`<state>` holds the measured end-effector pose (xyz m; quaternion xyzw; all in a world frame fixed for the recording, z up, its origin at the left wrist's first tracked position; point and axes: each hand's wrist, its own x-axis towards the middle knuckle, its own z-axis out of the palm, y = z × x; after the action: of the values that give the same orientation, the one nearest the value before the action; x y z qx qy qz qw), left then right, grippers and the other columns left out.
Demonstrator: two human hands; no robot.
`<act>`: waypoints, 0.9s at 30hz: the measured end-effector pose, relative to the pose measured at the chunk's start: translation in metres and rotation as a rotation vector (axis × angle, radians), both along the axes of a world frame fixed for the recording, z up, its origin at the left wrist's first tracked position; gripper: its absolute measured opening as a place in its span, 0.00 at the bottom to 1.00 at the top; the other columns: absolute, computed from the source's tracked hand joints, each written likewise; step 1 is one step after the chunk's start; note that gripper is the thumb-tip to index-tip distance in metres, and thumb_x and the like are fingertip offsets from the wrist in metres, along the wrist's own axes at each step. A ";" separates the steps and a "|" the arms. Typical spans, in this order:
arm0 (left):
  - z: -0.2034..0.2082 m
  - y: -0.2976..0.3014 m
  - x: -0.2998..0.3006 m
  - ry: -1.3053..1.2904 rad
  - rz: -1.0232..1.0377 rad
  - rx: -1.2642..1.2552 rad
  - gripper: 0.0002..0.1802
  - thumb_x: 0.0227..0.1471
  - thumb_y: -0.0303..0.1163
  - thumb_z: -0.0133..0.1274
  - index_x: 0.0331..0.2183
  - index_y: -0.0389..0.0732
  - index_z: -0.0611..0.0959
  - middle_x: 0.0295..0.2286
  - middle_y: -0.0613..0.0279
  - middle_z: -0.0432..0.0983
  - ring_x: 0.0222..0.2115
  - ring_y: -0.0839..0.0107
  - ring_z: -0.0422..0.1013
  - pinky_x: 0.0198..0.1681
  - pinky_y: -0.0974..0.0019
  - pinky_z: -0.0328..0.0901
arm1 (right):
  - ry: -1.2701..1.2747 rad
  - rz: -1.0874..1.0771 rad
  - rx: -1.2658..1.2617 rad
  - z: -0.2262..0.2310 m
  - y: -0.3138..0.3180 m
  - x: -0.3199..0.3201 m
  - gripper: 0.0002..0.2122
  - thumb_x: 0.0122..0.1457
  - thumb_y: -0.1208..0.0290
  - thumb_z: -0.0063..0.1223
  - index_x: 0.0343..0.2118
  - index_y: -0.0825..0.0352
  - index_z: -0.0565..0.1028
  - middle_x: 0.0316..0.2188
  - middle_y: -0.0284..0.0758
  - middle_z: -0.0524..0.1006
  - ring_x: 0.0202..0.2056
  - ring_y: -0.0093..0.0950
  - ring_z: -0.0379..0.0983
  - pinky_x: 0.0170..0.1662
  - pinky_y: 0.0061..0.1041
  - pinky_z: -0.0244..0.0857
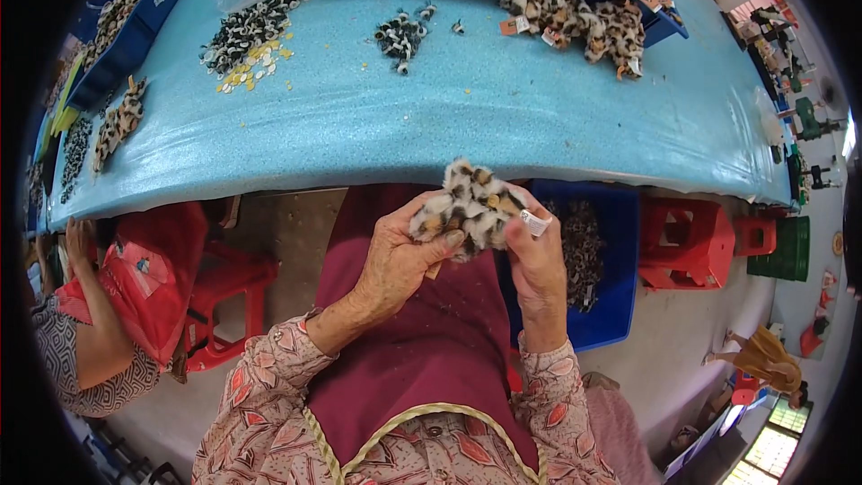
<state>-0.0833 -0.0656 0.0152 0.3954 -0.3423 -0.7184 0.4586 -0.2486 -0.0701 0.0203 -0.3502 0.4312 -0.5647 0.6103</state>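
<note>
Between my two hands, just off the table's near edge, is a small spotted plush toy [469, 200] in white, black and orange fur. A small yellowish disc [493, 201] shows in the middle of its fur. My left hand [395, 251] grips the toy's left side, thumb pressed on the fur. On the other side my right hand [539, 260] holds the toy with its thumb by a white label [535, 223] that sticks out. The toy's underside and the fingertips behind it are hidden.
The blue table [350, 126] carries a pile of black-and-white small parts [256, 31], yellow and white discs [251, 69], and a heap of tagged plush toys [584, 27]. A blue crate [620, 287] stands beside my right arm. Another person's arm [97, 323] is at the left, near red stools [229, 296].
</note>
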 end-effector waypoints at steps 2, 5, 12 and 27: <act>0.000 0.004 0.003 0.037 -0.018 0.088 0.14 0.49 0.25 0.57 0.41 0.36 0.78 0.28 0.68 0.76 0.24 0.82 0.70 0.22 0.80 0.64 | -0.079 0.003 0.060 -0.020 0.000 -0.003 0.16 0.52 0.63 0.62 0.36 0.73 0.76 0.31 0.30 0.78 0.32 0.15 0.71 0.38 0.14 0.65; -0.012 0.007 0.019 0.194 -0.107 0.180 0.17 0.49 0.27 0.57 0.42 0.34 0.77 0.35 0.62 0.78 0.32 0.75 0.75 0.31 0.74 0.71 | -0.104 -0.064 0.006 -0.024 0.008 0.006 0.13 0.52 0.68 0.62 0.36 0.72 0.77 0.30 0.30 0.78 0.31 0.15 0.71 0.37 0.15 0.65; -0.022 0.010 0.019 0.637 -0.048 0.494 0.27 0.55 0.41 0.50 0.52 0.36 0.68 0.48 0.58 0.71 0.48 0.63 0.68 0.53 0.57 0.62 | -0.147 -0.162 0.061 -0.027 0.015 0.023 0.11 0.53 0.71 0.60 0.36 0.71 0.76 0.31 0.31 0.78 0.32 0.16 0.71 0.37 0.15 0.64; -0.022 0.019 0.026 0.070 0.163 -0.167 0.19 0.54 0.25 0.50 0.49 0.41 0.71 0.46 0.56 0.67 0.44 0.68 0.66 0.49 0.68 0.61 | -0.281 -0.219 0.217 -0.042 0.029 0.020 0.15 0.59 0.69 0.52 0.45 0.73 0.72 0.42 0.39 0.76 0.43 0.28 0.73 0.47 0.27 0.68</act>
<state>-0.0575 -0.0469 -0.0070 0.3570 -0.3517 -0.6610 0.5585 -0.2283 -0.0413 -0.0218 -0.1511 0.4355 -0.6213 0.6337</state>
